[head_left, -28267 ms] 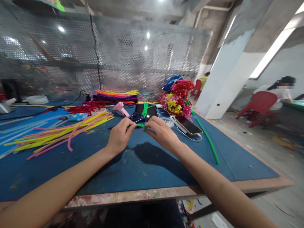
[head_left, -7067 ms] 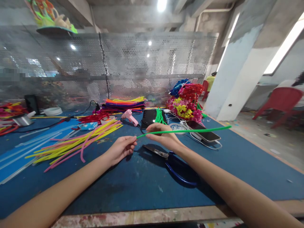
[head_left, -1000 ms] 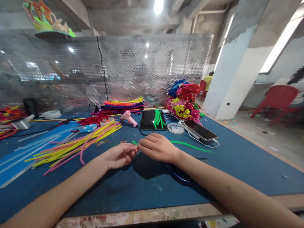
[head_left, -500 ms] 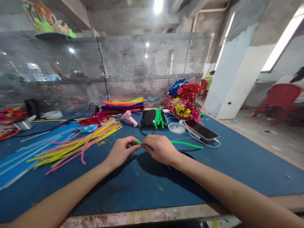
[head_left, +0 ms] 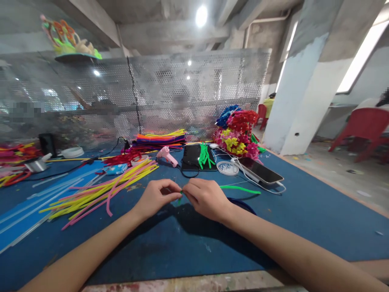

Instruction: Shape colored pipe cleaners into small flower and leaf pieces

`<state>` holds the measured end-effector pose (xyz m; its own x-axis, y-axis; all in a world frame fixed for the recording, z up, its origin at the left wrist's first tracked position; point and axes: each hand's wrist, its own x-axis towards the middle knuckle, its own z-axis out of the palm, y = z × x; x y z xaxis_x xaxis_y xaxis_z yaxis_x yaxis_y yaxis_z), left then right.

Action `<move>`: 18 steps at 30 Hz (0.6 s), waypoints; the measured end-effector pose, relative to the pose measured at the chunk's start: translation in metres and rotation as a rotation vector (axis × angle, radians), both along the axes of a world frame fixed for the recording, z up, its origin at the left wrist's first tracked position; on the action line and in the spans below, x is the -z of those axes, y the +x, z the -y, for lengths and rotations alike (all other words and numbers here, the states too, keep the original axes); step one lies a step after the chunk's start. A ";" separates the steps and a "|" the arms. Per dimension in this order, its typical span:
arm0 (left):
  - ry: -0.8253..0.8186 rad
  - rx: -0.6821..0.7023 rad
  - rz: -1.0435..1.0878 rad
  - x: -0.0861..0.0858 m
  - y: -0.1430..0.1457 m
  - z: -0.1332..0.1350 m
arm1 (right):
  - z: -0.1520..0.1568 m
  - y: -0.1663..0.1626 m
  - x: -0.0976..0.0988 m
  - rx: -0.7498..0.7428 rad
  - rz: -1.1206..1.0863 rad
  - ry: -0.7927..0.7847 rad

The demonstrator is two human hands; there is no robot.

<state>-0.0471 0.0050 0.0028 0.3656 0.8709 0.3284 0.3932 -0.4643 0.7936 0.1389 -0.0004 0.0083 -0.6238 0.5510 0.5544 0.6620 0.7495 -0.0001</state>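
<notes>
Over the middle of the blue table, my left hand [head_left: 156, 197] pinches a green pipe cleaner [head_left: 240, 189] with thumb and forefinger. My right hand [head_left: 206, 198] grips it too, its fingertips meeting the left ones. A short green end shows just below the fingertips, and the long tail sticks out to the right from behind my right hand. The part inside the fingers is hidden. A dark blue curved strip [head_left: 243, 205] lies partly covered by my right wrist. Beyond my hands, several short green pipe cleaner pieces [head_left: 206, 156] rest on a black tablet-like slab [head_left: 191, 156].
Yellow and pink pipe cleaners [head_left: 106, 190] lie at left, near a pink glue gun [head_left: 167, 156]. A dish of white beads [head_left: 227, 168] and a cabled phone [head_left: 259, 169] sit at right, before pipe cleaner flowers [head_left: 237, 132]. A perforated metal screen [head_left: 164, 93] stands behind.
The short green end between my fingertips pointed up and left; it now points down. Both hands stay close together. The whole view has shifted slightly.
</notes>
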 end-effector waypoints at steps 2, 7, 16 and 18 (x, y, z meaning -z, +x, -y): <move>0.116 -0.021 -0.097 -0.002 -0.001 0.003 | 0.001 -0.001 0.002 -0.005 0.037 0.063; 0.273 -0.076 -0.244 -0.010 0.001 0.011 | 0.001 -0.002 0.004 -0.020 0.067 0.194; -0.615 0.148 0.309 -0.003 0.004 -0.001 | -0.002 0.004 0.002 -0.123 0.140 0.364; -0.692 0.147 0.410 -0.001 0.003 -0.002 | -0.001 0.003 0.003 -0.113 0.102 0.318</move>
